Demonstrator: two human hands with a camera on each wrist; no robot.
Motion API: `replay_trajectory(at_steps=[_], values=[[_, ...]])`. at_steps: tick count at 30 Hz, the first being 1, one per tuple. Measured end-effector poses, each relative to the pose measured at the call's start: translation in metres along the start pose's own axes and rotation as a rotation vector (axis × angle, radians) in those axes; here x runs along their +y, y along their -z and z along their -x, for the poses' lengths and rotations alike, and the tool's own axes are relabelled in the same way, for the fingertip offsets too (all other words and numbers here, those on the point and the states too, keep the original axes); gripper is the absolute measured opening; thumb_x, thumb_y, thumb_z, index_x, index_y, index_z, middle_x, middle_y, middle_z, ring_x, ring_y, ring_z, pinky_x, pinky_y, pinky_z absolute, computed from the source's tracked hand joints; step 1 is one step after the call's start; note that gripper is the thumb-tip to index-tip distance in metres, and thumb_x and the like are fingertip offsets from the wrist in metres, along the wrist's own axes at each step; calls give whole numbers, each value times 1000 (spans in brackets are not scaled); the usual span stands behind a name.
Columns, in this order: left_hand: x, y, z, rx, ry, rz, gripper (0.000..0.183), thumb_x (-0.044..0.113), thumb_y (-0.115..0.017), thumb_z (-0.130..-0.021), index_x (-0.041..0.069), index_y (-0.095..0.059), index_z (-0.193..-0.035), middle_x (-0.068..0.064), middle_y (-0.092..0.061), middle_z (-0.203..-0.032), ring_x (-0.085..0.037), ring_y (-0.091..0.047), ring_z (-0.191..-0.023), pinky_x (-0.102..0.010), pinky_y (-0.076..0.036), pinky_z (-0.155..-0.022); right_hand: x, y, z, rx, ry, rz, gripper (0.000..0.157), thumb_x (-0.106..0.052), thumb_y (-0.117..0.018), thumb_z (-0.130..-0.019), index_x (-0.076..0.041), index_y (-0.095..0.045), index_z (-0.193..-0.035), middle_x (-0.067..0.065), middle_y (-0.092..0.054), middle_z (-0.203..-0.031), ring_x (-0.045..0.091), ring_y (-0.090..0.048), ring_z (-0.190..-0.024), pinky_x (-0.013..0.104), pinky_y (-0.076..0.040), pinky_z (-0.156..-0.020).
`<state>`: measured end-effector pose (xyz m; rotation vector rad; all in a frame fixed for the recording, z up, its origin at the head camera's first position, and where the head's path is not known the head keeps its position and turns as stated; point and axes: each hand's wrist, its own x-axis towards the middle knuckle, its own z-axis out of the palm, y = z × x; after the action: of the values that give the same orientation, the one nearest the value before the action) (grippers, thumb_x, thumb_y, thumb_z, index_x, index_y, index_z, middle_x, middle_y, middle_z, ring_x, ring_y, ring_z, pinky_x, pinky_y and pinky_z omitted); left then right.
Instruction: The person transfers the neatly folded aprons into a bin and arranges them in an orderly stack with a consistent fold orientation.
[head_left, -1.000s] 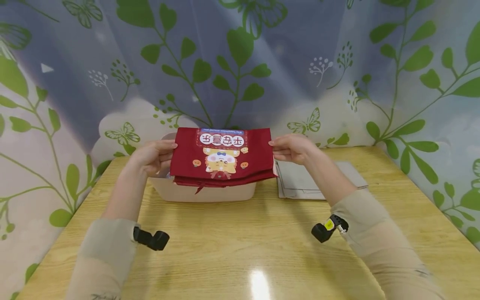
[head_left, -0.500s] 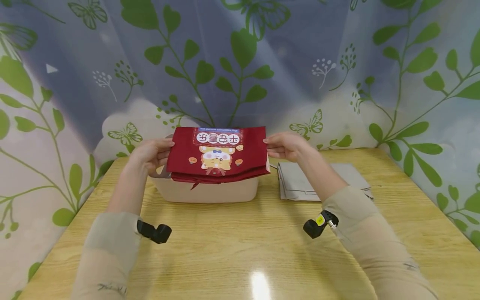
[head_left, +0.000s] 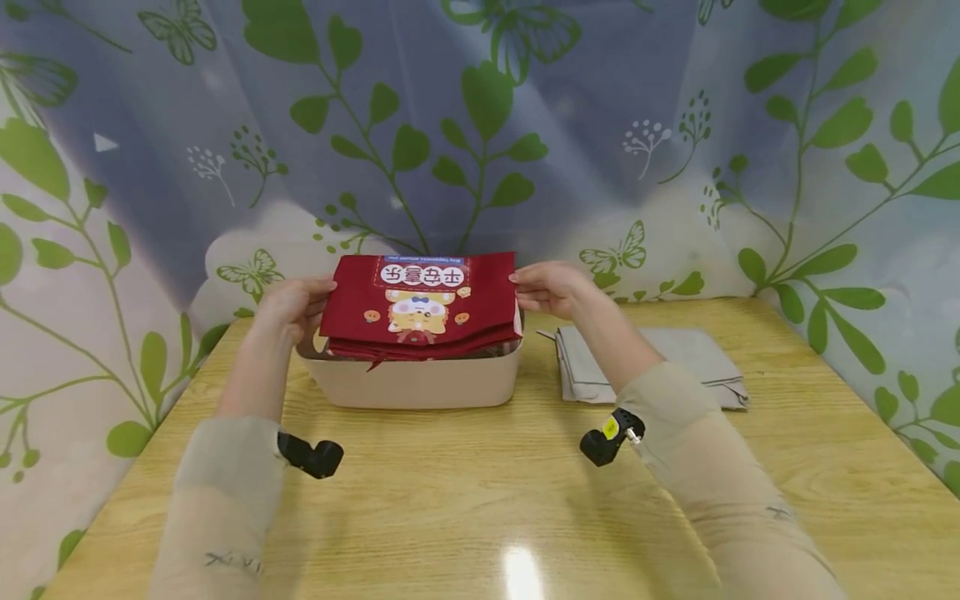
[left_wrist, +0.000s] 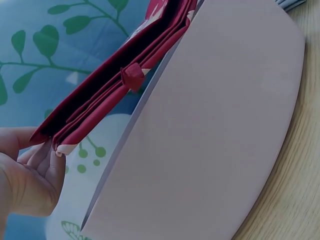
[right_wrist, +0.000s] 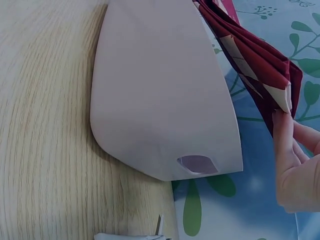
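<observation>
A folded red cloth [head_left: 420,300], printed with a cartoon animal and white characters, is held level above a pale pink plastic bin [head_left: 412,387]. My left hand [head_left: 292,308] pinches its left end, thumb on top and fingers below, as the left wrist view shows at the cloth's layered edge [left_wrist: 95,107]. At the other end my right hand [head_left: 551,287] pinches the stacked layers [right_wrist: 260,65] between thumb and fingers. A short red tie hangs from the near edge. The cloth hides most of the bin's opening; a bit of patterned stuff shows inside at the rim.
A folded grey cloth [head_left: 675,350] lies on the wooden table [head_left: 450,492] to the right of the bin, partly behind my right forearm. A leaf-printed curtain [head_left: 570,167] hangs close behind the table. The bin has a handle hole [right_wrist: 197,164] at its end.
Both hands have shifted left with the red cloth, and it has come down closer over the bin, the right hand moving more. More of the grey cloth shows.
</observation>
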<state>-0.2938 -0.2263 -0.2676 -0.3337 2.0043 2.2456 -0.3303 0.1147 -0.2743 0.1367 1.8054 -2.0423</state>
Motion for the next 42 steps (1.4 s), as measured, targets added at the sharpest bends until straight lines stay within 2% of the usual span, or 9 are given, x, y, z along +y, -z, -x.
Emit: replay_trajectory(at_steps=[7,13,15,18,20,22,29,36,42], values=[[0,3,-6,57,-26,-54,48,6,-53,-92,-3,-39,-138,7,-64,-65,-5,-63,-61,-18,-52,-59,-1,-7,-5,-3,-3,-33,11,2,-52,-91,-1,-51,-102,4,-57,-64,12,-56,-54,21,-52,-51],[-3,4,-10,68,4,-73,47,7,-52,-93,-2,-40,-138,7,-64,-63,-5,-63,-59,-18,-52,-57,10,-3,-30,0,-16,-9,24,1,-58,-88,2,-53,-111,7,-58,-68,14,-59,-57,23,-54,-54],[-4,4,-11,70,7,-86,47,7,-51,-93,-2,-39,-138,7,-64,-63,-5,-63,-58,-18,-52,-56,25,12,-63,-63,8,-42,26,1,-66,-83,4,-56,-107,10,-60,-69,17,-62,-58,25,-55,-55],[-7,4,-14,78,8,-84,46,6,-50,-93,-3,-39,-137,8,-64,-63,-4,-63,-59,-17,-52,-56,32,18,-78,-58,0,-37,32,-1,-70,-80,2,-59,-109,12,-62,-76,19,-64,-62,27,-56,-59],[-8,4,-15,90,6,-78,45,5,-51,-93,-2,-41,-137,8,-64,-63,-4,-63,-59,-17,-52,-57,31,15,-76,-7,1,12,35,-2,-68,-82,2,-57,-115,10,-61,-77,17,-63,-61,26,-56,-61],[-9,4,-15,103,5,-79,45,5,-51,-93,-2,-42,-136,9,-64,-63,-3,-63,-60,-17,-52,-57,20,-1,-47,52,-28,57,38,-2,-61,-88,3,-51,-124,7,-59,-77,14,-61,-60,23,-55,-61],[-8,4,-13,140,-7,-189,44,9,-53,-93,-1,-45,-135,12,-62,-65,-1,-62,-63,-17,-52,-62,2,-22,4,57,30,152,25,3,-50,-91,11,-52,-115,10,-58,-75,13,-59,-55,23,-55,-58],[-7,10,-10,201,-41,-297,40,8,-42,-97,-2,-43,-135,0,-61,-92,-2,-62,-75,-22,-52,-78,2,-17,-1,119,187,293,27,-1,-50,-92,14,-54,-115,21,-63,-92,14,-62,-56,29,-56,-64],[-12,12,-7,173,-98,-387,37,5,-45,-95,-7,-47,-130,2,-62,-83,-5,-63,-75,-22,-53,-71,10,-6,-2,115,272,384,25,-1,-50,-93,13,-56,-112,17,-63,-84,12,-63,-59,30,-56,-65]])
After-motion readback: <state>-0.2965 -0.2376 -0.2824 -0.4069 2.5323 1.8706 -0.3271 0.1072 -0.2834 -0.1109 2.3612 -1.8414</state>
